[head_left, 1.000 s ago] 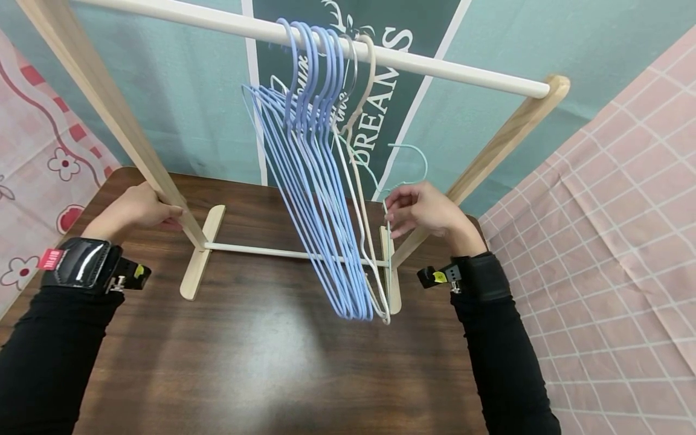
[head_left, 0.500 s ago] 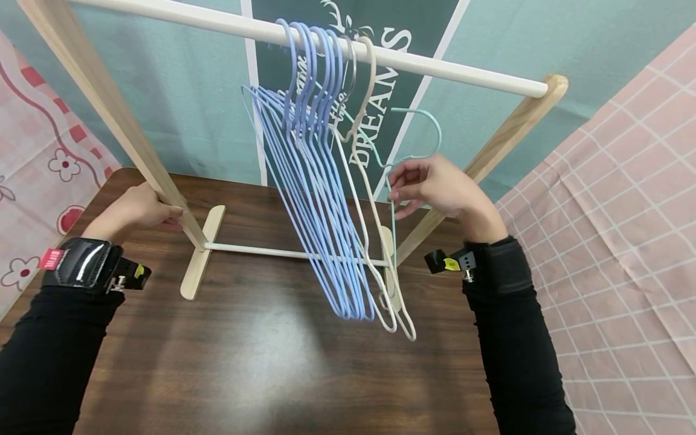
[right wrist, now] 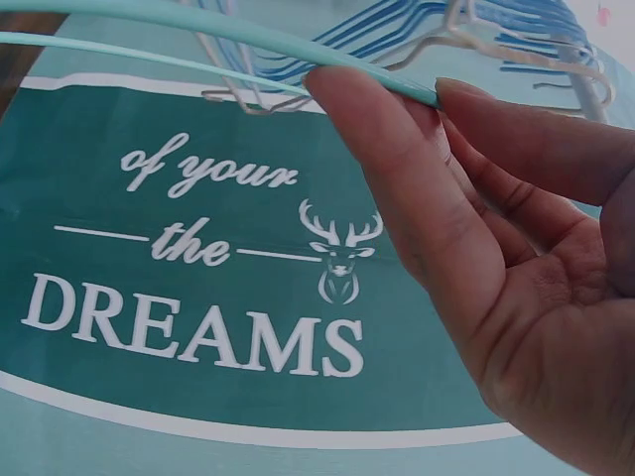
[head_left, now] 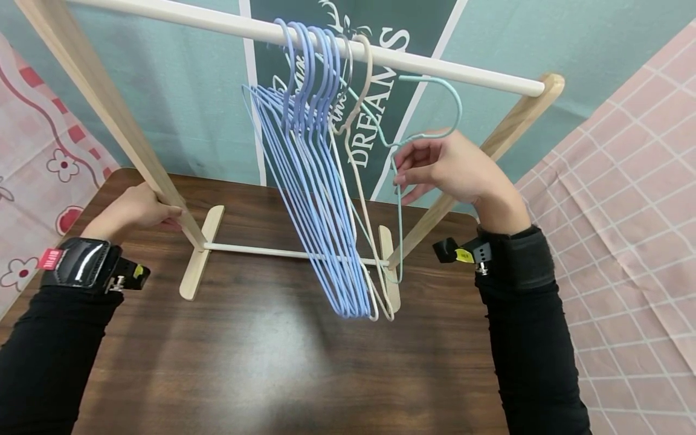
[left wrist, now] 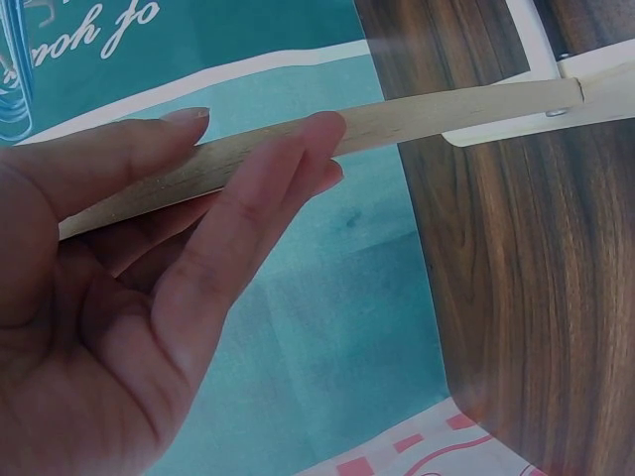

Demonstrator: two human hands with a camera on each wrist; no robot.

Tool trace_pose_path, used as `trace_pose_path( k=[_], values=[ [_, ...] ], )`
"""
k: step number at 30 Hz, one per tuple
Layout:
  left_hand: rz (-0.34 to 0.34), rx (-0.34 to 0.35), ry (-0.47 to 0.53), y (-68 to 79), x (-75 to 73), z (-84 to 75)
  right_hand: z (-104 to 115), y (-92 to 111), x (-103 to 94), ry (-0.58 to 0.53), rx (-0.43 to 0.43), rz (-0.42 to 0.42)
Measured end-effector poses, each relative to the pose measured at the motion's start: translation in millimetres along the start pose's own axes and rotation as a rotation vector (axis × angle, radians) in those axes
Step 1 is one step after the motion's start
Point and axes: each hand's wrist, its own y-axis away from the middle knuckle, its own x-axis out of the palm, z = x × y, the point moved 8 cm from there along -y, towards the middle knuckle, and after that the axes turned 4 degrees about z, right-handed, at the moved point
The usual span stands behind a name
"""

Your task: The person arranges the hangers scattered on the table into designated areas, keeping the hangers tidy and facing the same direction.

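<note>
In the head view my right hand (head_left: 454, 172) pinches a mint-green hanger (head_left: 400, 223) between thumb and fingers, just below its hook. The hook curves above the hand, slightly below the white rail (head_left: 489, 77) and apart from it. Several blue hangers (head_left: 304, 181) hang bunched on the rail, with a white one and a beige hanger (head_left: 369, 66) at their right. Part of the mint-green hanger passes behind these. My left hand (head_left: 136, 208) grips the rack's left wooden post (head_left: 103, 90) low down; in the left wrist view thumb and fingers lie on either side of the post.
The rack's left foot (head_left: 201, 257) and right foot (head_left: 386, 241) stand on a dark wooden table (head_left: 244, 362), joined by a thin white rod (head_left: 255, 248). A slanted right post (head_left: 511, 127) rises behind my right hand. Patterned cloths hang around.
My right hand has risen and shifted right, lifting the mint-green hanger's hook almost to rail height. The white and beige hangers swung right, then back left. My left hand has stayed on the post.
</note>
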Motion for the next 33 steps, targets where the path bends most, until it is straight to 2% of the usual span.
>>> trace_pose_path(
  k=[11,26,33],
  values=[
    [0.013,0.007,-0.015,-0.6,-1.4,1.5,20,-1,-10.3,0.035,-0.055,-0.057],
    [0.004,0.01,-0.032,-0.9,-1.0,1.9,27,-17,-9.6,0.105,-0.026,-0.085],
    [0.005,0.006,-0.044,0.0,-2.9,2.2,27,-28,-5.3,0.09,-0.02,-0.087]
  ],
)
